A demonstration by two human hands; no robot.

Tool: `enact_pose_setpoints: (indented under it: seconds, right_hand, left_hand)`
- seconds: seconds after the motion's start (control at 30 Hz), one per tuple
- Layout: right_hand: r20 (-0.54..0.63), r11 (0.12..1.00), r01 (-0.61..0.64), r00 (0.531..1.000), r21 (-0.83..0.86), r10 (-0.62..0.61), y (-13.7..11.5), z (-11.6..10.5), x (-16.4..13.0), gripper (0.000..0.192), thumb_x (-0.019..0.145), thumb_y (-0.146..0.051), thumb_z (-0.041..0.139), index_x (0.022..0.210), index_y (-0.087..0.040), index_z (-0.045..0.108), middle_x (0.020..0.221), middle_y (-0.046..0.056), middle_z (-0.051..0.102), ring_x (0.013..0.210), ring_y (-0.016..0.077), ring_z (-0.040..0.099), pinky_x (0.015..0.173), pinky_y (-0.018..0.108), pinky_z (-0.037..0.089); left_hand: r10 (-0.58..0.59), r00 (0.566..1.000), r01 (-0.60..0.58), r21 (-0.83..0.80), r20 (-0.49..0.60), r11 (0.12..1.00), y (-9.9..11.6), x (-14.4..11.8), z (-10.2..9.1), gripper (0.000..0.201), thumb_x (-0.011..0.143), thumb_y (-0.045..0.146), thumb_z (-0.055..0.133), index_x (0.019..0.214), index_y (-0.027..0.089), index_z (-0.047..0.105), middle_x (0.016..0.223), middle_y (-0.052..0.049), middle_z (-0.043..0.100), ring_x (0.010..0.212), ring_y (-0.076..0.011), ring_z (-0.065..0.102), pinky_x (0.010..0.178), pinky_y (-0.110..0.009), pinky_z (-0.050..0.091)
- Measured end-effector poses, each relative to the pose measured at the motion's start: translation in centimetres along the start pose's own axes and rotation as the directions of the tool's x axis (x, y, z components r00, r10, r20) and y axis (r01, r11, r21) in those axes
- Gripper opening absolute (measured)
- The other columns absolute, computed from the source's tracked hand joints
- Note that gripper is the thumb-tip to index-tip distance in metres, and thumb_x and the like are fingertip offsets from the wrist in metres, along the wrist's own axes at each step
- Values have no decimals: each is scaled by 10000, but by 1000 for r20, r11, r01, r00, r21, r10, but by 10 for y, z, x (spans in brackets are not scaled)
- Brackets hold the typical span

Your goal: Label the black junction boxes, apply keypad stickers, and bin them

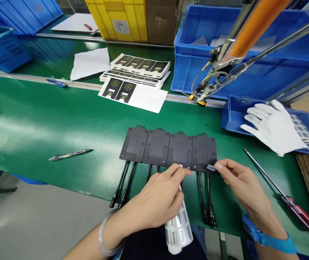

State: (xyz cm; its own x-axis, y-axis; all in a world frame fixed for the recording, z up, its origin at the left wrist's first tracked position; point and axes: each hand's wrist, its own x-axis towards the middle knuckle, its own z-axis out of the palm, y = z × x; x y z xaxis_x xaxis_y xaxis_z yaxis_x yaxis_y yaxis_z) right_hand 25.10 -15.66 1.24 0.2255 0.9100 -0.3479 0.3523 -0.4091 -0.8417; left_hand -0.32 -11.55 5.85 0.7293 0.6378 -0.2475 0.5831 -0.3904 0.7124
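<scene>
Several black ribbed boxes point(167, 148) lie side by side in a row on the green bench point(35, 122), with black cables point(122, 186) hanging over its near edge. My left hand point(157, 200) holds a roll of white printed labels point(178, 227) just below the row. Its fingertips touch the third box's lower edge. My right hand point(245, 187) pinches a small grey sticker point(211, 167) at the lower right corner of the rightmost box.
A white glove point(274, 126) lies in a small blue tray point(232, 112) at right. A red-handled screwdriver point(286, 196) lies beside my right hand. Printed black-and-white sheets point(138, 72), a pen point(70, 154), big blue bins point(241, 47) and a hanging tool point(219, 68) stand beyond.
</scene>
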Motion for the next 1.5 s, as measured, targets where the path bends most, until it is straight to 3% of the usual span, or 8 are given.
enact_pose_setpoints:
  seconds: [0.13,0.33,0.57,0.9,1.17,1.33,1.43,1.5]
  right_hand:
    - [72,997,1,997,-72,4,8,7,7,559,829,-658,532,833,-109,637,759,70,496,642,122,368,573,268,300]
    - [9,987,-9,1000,-161,10,8,14,8,573,812,-656,476,838,-112,655,710,64,514,624,133,364,597,286,310]
    - [-13,983,35,999,-181,-38,9,14,8,529,827,-609,482,816,-113,666,657,47,497,599,126,379,585,273,328]
    - [-23,980,86,996,-178,-91,11,16,9,492,848,-564,500,814,-105,674,625,34,479,581,117,389,566,258,332]
    - [-95,958,211,968,-196,-233,12,18,8,354,879,-452,543,825,-119,652,559,-19,331,502,87,340,482,232,289]
    - [-210,933,274,923,-235,-324,11,26,6,322,864,-435,603,980,-148,515,606,-53,355,484,85,366,472,221,327]
    - [-201,886,299,901,-353,-384,13,28,7,282,863,-421,602,867,-154,510,588,-47,330,491,87,367,487,232,309]
    - [-165,914,295,923,-278,-348,12,27,7,244,889,-397,549,887,-156,515,604,-41,335,504,91,379,494,227,330]
  left_hand:
    - [34,996,-54,234,87,971,9,20,13,550,931,189,292,1474,183,380,1558,-26,306,1094,-226,612,814,-441,556]
    - [-49,980,-70,565,193,822,19,34,27,705,875,165,368,1568,111,252,1613,-91,120,759,-162,654,611,-359,568]
    - [-33,984,-87,622,178,778,22,34,33,742,844,158,409,1570,111,263,1589,-139,217,685,-143,630,571,-319,554]
    - [-80,980,-52,627,181,778,26,40,36,803,824,151,456,1589,254,233,1602,-106,205,675,-141,626,541,-317,552]
    - [-65,986,-55,662,156,748,27,41,45,773,825,147,437,1578,221,279,1582,-144,246,650,-152,612,506,-313,523]
    - [-79,986,-16,558,145,830,25,39,38,742,824,140,424,1554,169,290,1582,-103,260,713,-190,639,556,-382,544]
    - [-31,999,21,235,36,972,14,32,32,643,856,134,381,1492,171,294,1510,-72,378,885,-228,646,697,-435,557]
    - [-1,993,-3,-36,-121,999,4,24,30,574,903,140,361,1462,238,275,1430,-46,454,980,-198,614,815,-407,530]
